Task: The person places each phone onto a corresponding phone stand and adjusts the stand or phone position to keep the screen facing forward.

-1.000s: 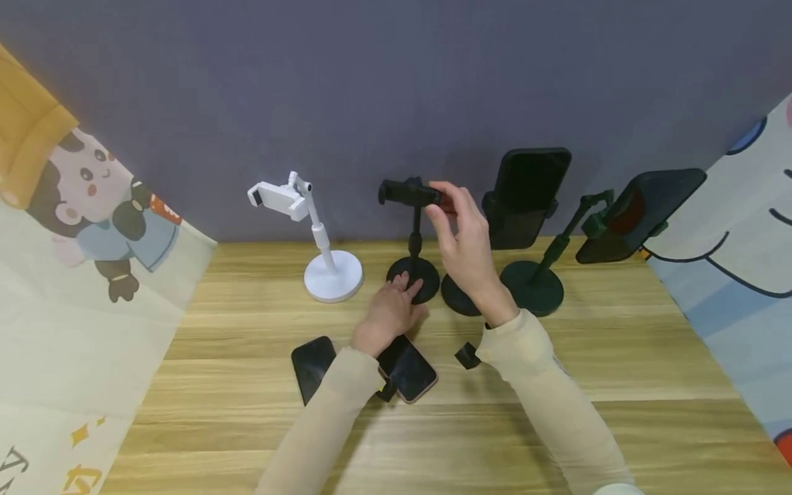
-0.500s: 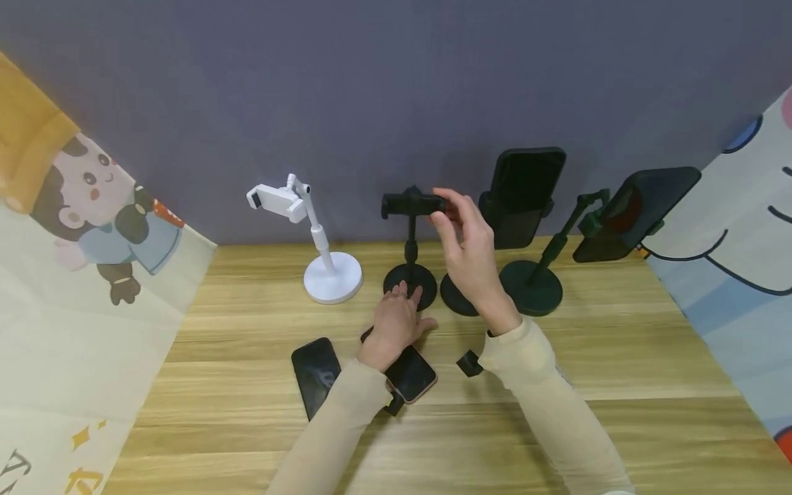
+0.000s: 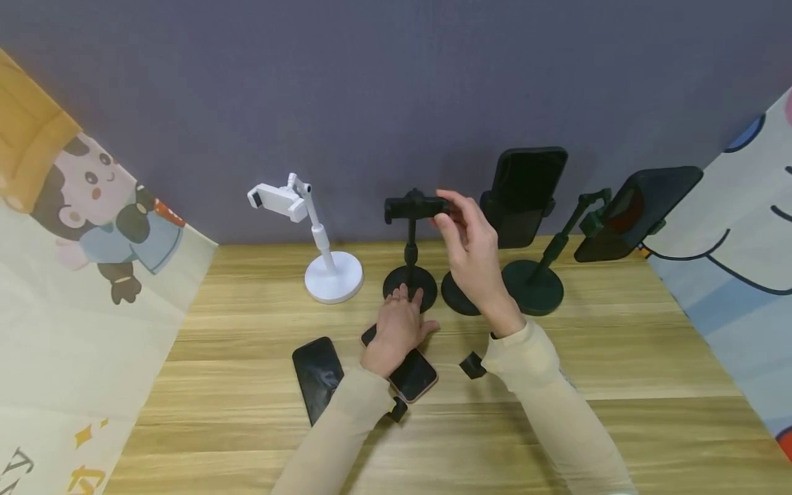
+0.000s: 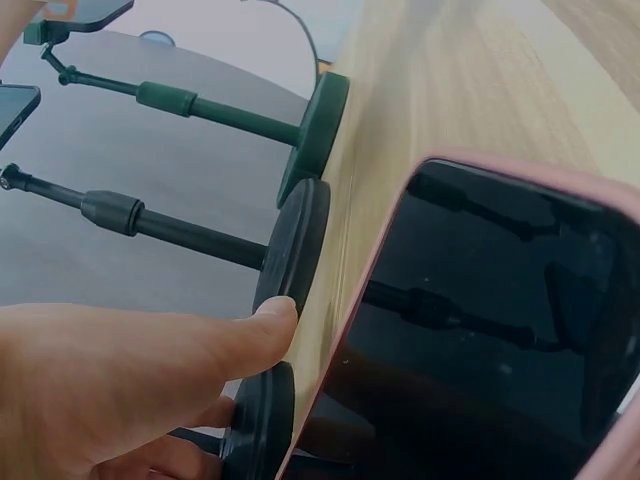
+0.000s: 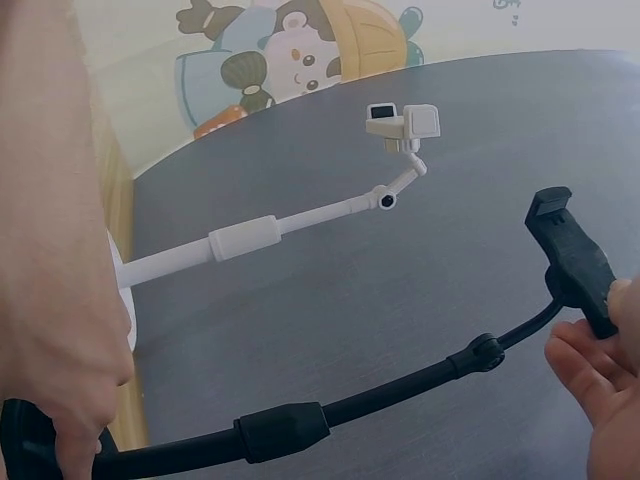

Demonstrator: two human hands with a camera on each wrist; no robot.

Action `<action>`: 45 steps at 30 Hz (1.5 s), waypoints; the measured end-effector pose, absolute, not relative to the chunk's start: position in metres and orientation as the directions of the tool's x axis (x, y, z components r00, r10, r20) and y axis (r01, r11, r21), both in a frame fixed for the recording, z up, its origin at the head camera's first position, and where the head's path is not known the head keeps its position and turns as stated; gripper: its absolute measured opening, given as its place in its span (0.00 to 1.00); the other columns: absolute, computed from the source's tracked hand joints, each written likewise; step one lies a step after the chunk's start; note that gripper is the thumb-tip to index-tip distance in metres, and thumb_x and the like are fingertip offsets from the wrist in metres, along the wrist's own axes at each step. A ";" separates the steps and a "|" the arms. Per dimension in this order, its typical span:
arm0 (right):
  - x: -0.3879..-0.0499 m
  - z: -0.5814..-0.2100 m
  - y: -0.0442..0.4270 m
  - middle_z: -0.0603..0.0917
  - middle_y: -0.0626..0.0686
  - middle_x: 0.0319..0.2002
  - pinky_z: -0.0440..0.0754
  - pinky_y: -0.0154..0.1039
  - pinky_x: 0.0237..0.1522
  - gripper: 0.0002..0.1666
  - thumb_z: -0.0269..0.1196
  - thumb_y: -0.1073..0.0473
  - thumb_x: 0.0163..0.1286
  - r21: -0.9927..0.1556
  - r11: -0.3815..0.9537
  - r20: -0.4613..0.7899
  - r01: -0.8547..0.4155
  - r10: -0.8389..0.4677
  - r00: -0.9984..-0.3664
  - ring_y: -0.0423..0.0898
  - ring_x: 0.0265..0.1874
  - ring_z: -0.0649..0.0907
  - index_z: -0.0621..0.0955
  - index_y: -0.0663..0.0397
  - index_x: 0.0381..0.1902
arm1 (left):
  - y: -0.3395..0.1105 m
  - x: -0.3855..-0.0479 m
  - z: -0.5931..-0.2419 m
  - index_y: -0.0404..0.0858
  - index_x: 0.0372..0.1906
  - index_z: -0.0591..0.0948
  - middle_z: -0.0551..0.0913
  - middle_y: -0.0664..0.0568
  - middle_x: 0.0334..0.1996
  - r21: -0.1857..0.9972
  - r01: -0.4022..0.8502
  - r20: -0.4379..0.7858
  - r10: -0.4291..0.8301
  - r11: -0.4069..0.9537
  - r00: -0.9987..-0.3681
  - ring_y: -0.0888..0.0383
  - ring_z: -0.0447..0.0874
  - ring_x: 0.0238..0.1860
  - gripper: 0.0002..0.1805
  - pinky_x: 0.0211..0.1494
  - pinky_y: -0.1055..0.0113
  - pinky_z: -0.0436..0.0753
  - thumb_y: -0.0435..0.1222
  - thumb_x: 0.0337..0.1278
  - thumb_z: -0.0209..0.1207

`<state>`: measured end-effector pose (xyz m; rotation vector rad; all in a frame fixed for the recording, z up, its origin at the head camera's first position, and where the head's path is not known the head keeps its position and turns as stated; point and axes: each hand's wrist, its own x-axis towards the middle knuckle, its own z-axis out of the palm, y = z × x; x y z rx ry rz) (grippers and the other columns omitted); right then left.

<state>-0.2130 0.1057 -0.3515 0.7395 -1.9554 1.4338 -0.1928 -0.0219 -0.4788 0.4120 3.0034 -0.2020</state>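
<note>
A black phone stand (image 3: pixel 411 254) stands at the middle back of the table, its clamp (image 3: pixel 408 207) level and holding no phone. My right hand (image 3: pixel 475 251) pinches the right end of that clamp between thumb and fingers; the right wrist view shows the clamp (image 5: pixel 572 250) on its bent arm. My left hand (image 3: pixel 399 326) rests with fairly straight fingers on the stand's round base (image 3: pixel 396 275). Below the left hand lies a pink-edged phone (image 3: pixel 416 377), partly covered by it; the same phone (image 4: pixel 490 330) fills much of the left wrist view.
A white phone stand (image 3: pixel 333 275) without a phone is at the left. To the right stand a black stand holding a phone (image 3: pixel 526 196) and a dark green stand (image 3: pixel 533 287) with a tilted phone (image 3: pixel 643 213). Another phone (image 3: pixel 317 371) lies on the table (image 3: pixel 235 385), before a grey wall (image 3: pixel 346 89).
The black stand's clamp has swung from slightly turned to level and facing forward, the right hand keeping its pinch. The stand's base and left hand have shifted slightly toward me.
</note>
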 end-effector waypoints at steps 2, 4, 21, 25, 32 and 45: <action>-0.213 -0.352 0.106 0.81 0.65 0.47 0.84 0.29 0.51 0.20 0.57 0.69 0.77 -0.629 0.263 0.740 -0.732 -0.086 -0.667 0.56 0.44 0.87 0.75 0.70 0.65 | -0.022 -0.193 -0.479 0.47 0.79 0.67 0.71 0.39 0.74 -0.119 0.273 -0.108 0.260 0.955 -0.959 0.46 0.74 0.71 0.45 0.72 0.60 0.74 0.70 0.67 0.48; -0.212 -0.352 0.106 0.81 0.66 0.48 0.83 0.28 0.51 0.21 0.57 0.69 0.77 -0.629 0.263 0.740 -0.731 -0.085 -0.667 0.56 0.44 0.87 0.75 0.70 0.65 | -0.021 -0.192 -0.479 0.47 0.79 0.67 0.71 0.39 0.73 -0.120 0.271 -0.104 0.260 0.955 -0.960 0.46 0.74 0.71 0.45 0.72 0.60 0.74 0.70 0.67 0.49; -0.212 -0.358 0.102 0.81 0.65 0.50 0.84 0.31 0.54 0.22 0.58 0.69 0.77 -0.670 0.206 0.722 -0.713 -0.042 -0.690 0.56 0.46 0.87 0.74 0.69 0.67 | -0.030 -0.193 -0.487 0.45 0.75 0.73 0.72 0.36 0.72 0.009 0.297 -0.030 0.297 0.955 -0.954 0.44 0.74 0.71 0.37 0.74 0.56 0.73 0.63 0.72 0.53; -0.213 -0.360 0.102 0.81 0.64 0.50 0.84 0.32 0.55 0.24 0.58 0.70 0.76 -0.683 0.164 0.717 -0.712 -0.037 -0.696 0.54 0.47 0.86 0.75 0.66 0.68 | -0.042 -0.192 -0.493 0.38 0.70 0.78 0.75 0.34 0.69 0.148 0.355 0.078 0.347 0.923 -0.935 0.43 0.75 0.70 0.35 0.74 0.55 0.73 0.58 0.71 0.59; -0.214 -0.362 0.103 0.80 0.67 0.48 0.84 0.33 0.56 0.26 0.57 0.69 0.77 -0.680 0.114 0.725 -0.724 -0.036 -0.687 0.43 0.47 0.86 0.73 0.68 0.71 | -0.055 -0.188 -0.494 0.30 0.68 0.77 0.74 0.34 0.70 0.290 0.380 0.111 0.363 0.878 -0.925 0.42 0.74 0.71 0.36 0.75 0.54 0.71 0.54 0.70 0.62; -0.212 -0.367 0.103 0.82 0.62 0.47 0.84 0.34 0.56 0.26 0.58 0.69 0.77 -0.707 0.037 0.706 -0.706 -0.013 -0.708 0.39 0.46 0.86 0.73 0.70 0.70 | -0.062 -0.179 -0.491 0.28 0.70 0.74 0.71 0.34 0.72 0.333 0.378 0.056 0.382 0.864 -0.922 0.42 0.69 0.74 0.37 0.78 0.53 0.67 0.53 0.71 0.62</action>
